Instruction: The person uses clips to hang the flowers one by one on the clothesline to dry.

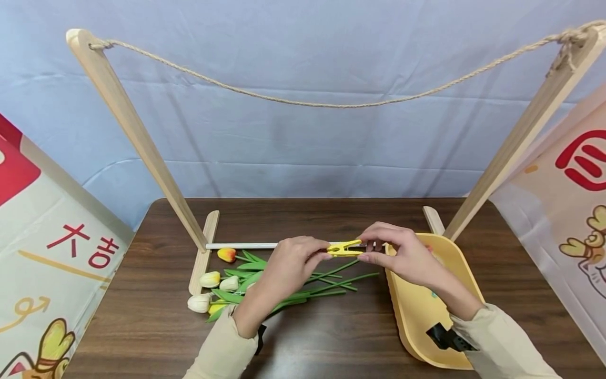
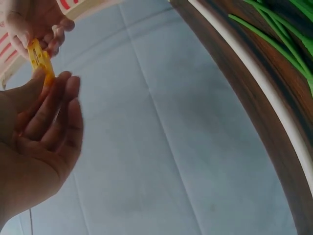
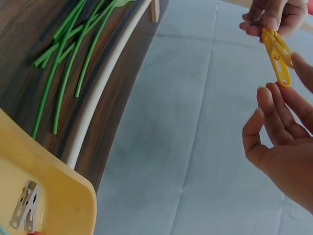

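A yellow clothespin [image 1: 338, 249] is held between both hands, above the tulip stems. My left hand [image 1: 294, 259] pinches its closed-looking end between thumb and fingers. At the other end, the two legs stand spread apart, and my right hand [image 1: 402, 253] has its thumb on one leg and fingertips on the other. The right wrist view shows the clothespin [image 3: 272, 49] between both sets of fingertips. In the left wrist view, the left fingers partly cover the clothespin [image 2: 38, 56]. Below the left forearm lie several tulips [image 1: 229, 284] in white, yellow and orange-red.
A rope [image 1: 331, 106] sags between two wooden posts [image 1: 137, 131], joined low down by a white rod [image 1: 241, 246]. Beneath the right forearm stands a yellow basin [image 1: 402, 326]. Inside it lie a pale clothespin [image 3: 25, 205] and other small colored pieces. Light cloth hangs behind the table [image 1: 331, 337].
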The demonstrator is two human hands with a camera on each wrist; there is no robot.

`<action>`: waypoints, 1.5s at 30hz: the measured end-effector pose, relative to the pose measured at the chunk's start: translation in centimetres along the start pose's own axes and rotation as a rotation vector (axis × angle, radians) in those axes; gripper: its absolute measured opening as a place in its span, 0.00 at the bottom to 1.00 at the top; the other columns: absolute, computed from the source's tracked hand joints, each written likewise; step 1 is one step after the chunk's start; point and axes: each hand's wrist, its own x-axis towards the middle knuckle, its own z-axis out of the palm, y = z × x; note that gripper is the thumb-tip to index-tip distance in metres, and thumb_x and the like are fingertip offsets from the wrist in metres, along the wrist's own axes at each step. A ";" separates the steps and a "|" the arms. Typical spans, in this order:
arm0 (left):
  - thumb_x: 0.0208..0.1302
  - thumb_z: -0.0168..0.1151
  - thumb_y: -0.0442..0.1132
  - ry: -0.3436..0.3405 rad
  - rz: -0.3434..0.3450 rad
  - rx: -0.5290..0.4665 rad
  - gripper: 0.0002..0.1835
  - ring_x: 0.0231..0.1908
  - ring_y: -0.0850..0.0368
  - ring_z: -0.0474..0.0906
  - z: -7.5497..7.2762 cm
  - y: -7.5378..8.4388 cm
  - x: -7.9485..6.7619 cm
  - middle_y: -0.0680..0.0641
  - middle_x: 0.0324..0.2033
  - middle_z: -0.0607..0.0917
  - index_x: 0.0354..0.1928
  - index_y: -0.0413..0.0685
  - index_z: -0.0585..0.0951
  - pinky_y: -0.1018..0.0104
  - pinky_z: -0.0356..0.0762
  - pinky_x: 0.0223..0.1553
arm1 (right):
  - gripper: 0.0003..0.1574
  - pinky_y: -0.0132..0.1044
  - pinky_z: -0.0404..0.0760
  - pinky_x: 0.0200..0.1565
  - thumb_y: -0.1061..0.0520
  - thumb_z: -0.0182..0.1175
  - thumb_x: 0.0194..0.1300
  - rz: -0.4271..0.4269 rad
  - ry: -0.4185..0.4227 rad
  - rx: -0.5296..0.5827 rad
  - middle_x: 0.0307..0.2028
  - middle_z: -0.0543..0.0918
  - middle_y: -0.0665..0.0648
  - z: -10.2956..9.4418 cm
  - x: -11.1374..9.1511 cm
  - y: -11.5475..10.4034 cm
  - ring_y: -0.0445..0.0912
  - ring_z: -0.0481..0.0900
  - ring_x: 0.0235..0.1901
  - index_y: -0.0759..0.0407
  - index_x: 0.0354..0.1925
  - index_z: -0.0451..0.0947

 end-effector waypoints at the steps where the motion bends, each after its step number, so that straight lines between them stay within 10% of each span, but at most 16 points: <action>1: 0.58 0.62 0.39 -0.017 -0.031 -0.002 0.09 0.27 0.62 0.79 0.0 -0.2 -0.2 0.50 0.33 0.84 0.40 0.45 0.83 0.71 0.74 0.29 | 0.15 0.29 0.72 0.27 0.69 0.66 0.49 -0.007 0.018 -0.010 0.32 0.78 0.51 0.0 -0.1 0.1 0.39 0.73 0.28 0.60 0.38 0.79; 10: 0.51 0.65 0.29 -0.245 -0.245 0.142 0.08 0.18 0.63 0.69 0.3 -4.1 -4.8 0.54 0.17 0.76 0.20 0.46 0.78 0.69 0.68 0.20 | 0.10 0.28 0.70 0.24 0.67 0.68 0.48 0.117 0.107 -0.188 0.28 0.79 0.47 -1.8 -1.7 1.8 0.37 0.72 0.25 0.59 0.33 0.82; 17: 0.43 0.52 0.19 -0.256 -0.283 0.262 0.23 0.17 0.63 0.47 1.5 -5.7 -7.7 0.56 0.14 0.51 0.12 0.53 0.55 0.71 0.47 0.18 | 0.07 0.30 0.69 0.23 0.63 0.66 0.53 0.267 0.083 -0.251 0.29 0.80 0.47 -2.9 -2.6 2.3 0.38 0.70 0.25 0.60 0.34 0.83; 35: 0.44 0.58 0.23 -0.237 -0.247 0.532 0.22 0.18 0.53 0.72 3.8 -6.7 -8.6 0.52 0.10 0.70 0.08 0.53 0.62 0.60 0.69 0.13 | 0.08 0.31 0.71 0.26 0.60 0.66 0.54 0.325 0.034 -0.216 0.28 0.79 0.47 -3.0 -2.9 2.6 0.38 0.73 0.26 0.61 0.35 0.82; 45: 0.47 0.55 0.19 -0.234 -0.300 0.426 0.16 0.22 0.54 0.73 -0.3 -5.7 -7.5 0.51 0.19 0.72 0.17 0.48 0.68 0.63 0.66 0.18 | 0.11 0.31 0.71 0.25 0.60 0.66 0.53 0.338 0.027 -0.204 0.29 0.79 0.49 -3.2 -3.2 2.8 0.39 0.73 0.26 0.63 0.36 0.82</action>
